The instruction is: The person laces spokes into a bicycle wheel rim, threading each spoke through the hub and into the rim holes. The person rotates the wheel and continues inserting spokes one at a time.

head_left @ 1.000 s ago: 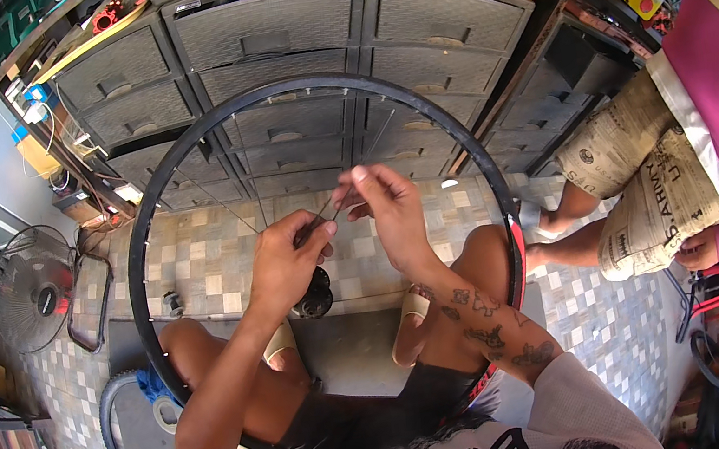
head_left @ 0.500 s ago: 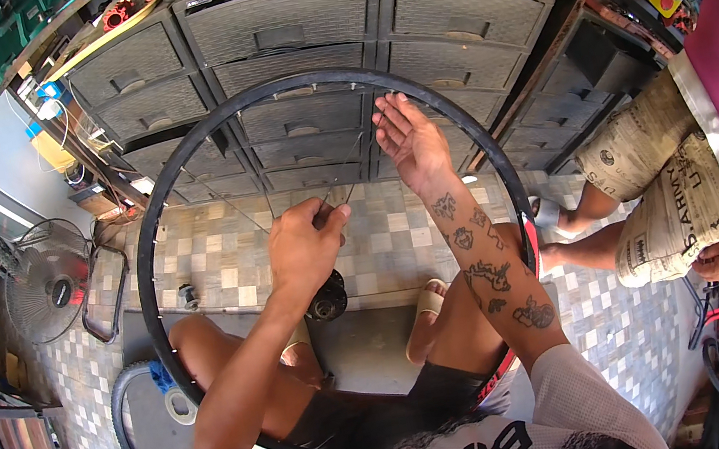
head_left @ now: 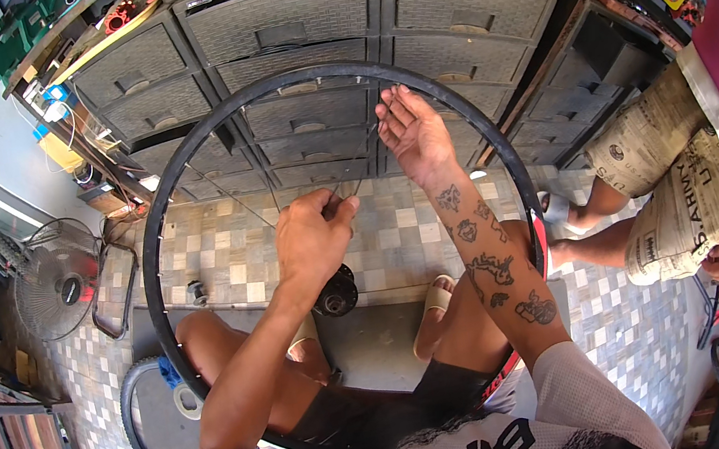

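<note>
Black, round bicycle wheel rim rests in the seated person's lap, its near edge at the thighs and its far edge raised in front of the grey plastic drawers. Both hands work inside its circle. The left hand, near the middle, is closed, thumb pressed to the bent fingers, and appears to pinch thin, straight metal spokes, some of which fan out toward the far part of the rim. Just below that hand hangs a black, round wheel hub; how it joins the spokes is hidden. The right hand is at the far right of the circle, palm turned up and fingers loosely bent, with its fingertips right by the rim's inner edge. Whether they grip a spoke end or only touch the rim, I cannot tell.

The step in hand looks like lacing: bringing a spoke from the hub out to its place in the rim. The next move would seem to call for the left hand to keep the spokes steady while the right lines up a spoke end with the proper hole, without letting the dangling hub twist the others out of order.
</note>
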A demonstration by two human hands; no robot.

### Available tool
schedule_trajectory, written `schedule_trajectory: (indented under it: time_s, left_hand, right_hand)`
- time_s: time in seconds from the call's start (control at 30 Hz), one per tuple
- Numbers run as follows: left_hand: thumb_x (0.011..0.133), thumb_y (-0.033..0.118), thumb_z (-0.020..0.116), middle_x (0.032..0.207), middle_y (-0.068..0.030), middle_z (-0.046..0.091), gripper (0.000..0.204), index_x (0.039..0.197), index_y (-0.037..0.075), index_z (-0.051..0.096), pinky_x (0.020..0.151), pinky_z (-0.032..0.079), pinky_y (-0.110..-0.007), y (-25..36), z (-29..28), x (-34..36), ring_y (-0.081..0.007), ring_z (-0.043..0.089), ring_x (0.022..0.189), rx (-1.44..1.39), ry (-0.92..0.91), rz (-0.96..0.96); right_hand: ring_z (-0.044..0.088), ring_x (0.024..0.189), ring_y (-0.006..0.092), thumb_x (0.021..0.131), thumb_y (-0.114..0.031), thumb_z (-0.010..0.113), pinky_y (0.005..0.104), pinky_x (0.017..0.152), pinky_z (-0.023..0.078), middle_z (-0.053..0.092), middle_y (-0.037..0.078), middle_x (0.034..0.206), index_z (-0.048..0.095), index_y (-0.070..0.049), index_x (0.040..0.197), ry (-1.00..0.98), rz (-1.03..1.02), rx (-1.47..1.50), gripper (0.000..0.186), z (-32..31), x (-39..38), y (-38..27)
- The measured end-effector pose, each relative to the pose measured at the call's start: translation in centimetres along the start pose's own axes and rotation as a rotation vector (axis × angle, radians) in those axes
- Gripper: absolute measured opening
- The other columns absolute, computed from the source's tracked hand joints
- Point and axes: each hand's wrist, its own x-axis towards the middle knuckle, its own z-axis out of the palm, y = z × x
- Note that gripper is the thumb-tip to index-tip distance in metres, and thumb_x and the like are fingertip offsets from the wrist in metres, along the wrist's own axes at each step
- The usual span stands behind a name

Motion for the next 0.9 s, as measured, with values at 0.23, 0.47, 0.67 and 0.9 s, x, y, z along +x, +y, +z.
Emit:
schedule_trajectory:
  time_s: [0.23, 0.47, 0.67, 0.9]
  left_hand:
    - [0.095, 0.026, 0.076, 0.075, -0.0142, 0.073, 0.029, 0.088, -0.002, 0.074, 0.069, 0.054, -0.042, 0.3, 0.0, -0.1, -0.0288, 0.071, 0.071, 0.026, 0.02, 0.021]
    - [0.099, 0.021, 0.075, 0.067, -0.0076, 0.07, 0.026, 0.089, -0.003, 0.073, 0.054, 0.051, -0.033, 0.9, 0.3, 0.2, -0.014, 0.066, 0.055, 0.063, 0.03, 0.067]
    - [0.095, 0.026, 0.076, 0.078, -0.0146, 0.074, 0.027, 0.089, -0.001, 0.074, 0.07, 0.054, -0.044, 1.4, 0.2, 0.1, -0.031, 0.071, 0.073, 0.06, 0.018, 0.024]
    - [0.093, 0.028, 0.077, 0.085, -0.0189, 0.076, 0.029, 0.089, -0.001, 0.075, 0.077, 0.055, -0.048, 1.8, 0.3, -0.1, -0.0397, 0.074, 0.081, 0.042, 0.023, -0.014]
  right_hand:
    - [0.071, 0.1, 0.0145, 0.103, -0.028, 0.074, 0.0319, 0.087, 0.055, 0.077, -0.003, 0.106, 0.07, -0.014, 0.109, -0.051, 0.013, 0.013, 0.016, -0.5, 0.4, 0.2]
    - [0.071, 0.099, 0.0138, 0.103, -0.028, 0.073, 0.0338, 0.09, 0.054, 0.077, -0.003, 0.106, 0.071, -0.014, 0.108, -0.076, 0.032, 0.022, 0.015, -0.7, 0.4, 0.0]
    - [0.071, 0.097, 0.0125, 0.102, -0.029, 0.074, 0.0328, 0.089, 0.054, 0.077, -0.004, 0.104, 0.072, -0.015, 0.107, -0.087, 0.038, 0.018, 0.015, -1.0, 0.4, -0.2]
    - [0.071, 0.095, 0.0119, 0.103, -0.029, 0.074, 0.0321, 0.088, 0.054, 0.078, -0.004, 0.103, 0.073, -0.014, 0.107, -0.069, 0.023, 0.0, 0.016, -0.9, 0.2, -0.2]
